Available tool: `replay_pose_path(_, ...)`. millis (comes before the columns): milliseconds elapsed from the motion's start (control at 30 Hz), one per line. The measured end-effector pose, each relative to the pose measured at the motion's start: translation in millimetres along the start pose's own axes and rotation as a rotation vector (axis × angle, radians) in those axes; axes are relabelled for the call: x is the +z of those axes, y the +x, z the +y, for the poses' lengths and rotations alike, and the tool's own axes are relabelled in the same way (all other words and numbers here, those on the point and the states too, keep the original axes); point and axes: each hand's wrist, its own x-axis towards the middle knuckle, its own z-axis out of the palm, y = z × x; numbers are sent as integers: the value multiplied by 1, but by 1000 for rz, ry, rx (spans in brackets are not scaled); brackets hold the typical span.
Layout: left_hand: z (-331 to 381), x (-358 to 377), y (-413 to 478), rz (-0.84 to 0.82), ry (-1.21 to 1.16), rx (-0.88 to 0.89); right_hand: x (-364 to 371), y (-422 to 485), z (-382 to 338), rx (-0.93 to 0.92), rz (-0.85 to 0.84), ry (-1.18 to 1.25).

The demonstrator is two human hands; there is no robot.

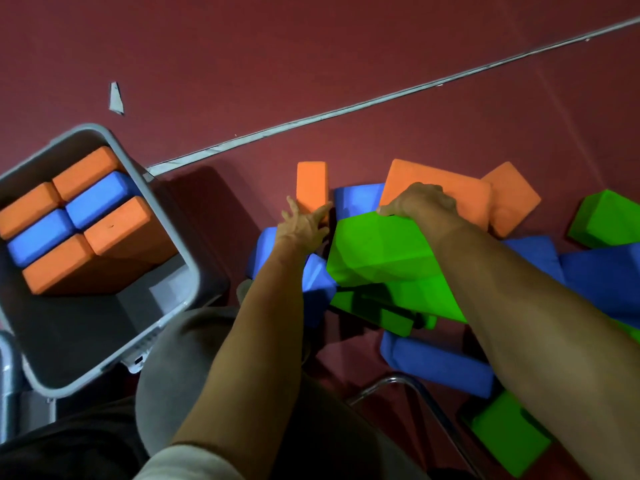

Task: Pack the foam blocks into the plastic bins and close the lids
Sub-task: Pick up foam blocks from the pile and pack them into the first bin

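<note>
Orange (121, 226) 4, blue (100, 199) 2 binned; left grip (304, 225) spread, right grip (420, 202) clutching green block (374, 251).

A pale, whitish short sleeve (187, 462) covers the left upper arm; light grey trousers (180, 358) of plain, smooth cloth cover the knee; darker fabric (69, 452) shows beside them; both forearms are bare down to the left hand (304, 226) and right hand (420, 200).

Bright colours showing against a dark red floor (311, 46).
The grey bin (138, 306) is holding plain orange blocks (117, 233) and blue blocks (97, 199); a vivid green block (377, 251) is glowing in the pile, and a pale grey line (381, 97) is crossing the red.
</note>
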Motion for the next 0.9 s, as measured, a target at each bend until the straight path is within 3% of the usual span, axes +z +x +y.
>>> replay_pose_path(167,13,6,3,71,38,-2,-8,-18,-11,-64,-27,-42)
replay_pose_path(333,5,15,2,174,175,35,-23,-19,-21,-161,-8,121)
replay_pose_path(567,8,1,0,289,315,83,-46,-33,-22,-316,-211,275)
replay_pose_path(900,9,-70,-27,415,28,-12,-60,-68,-18,-428,19,182)
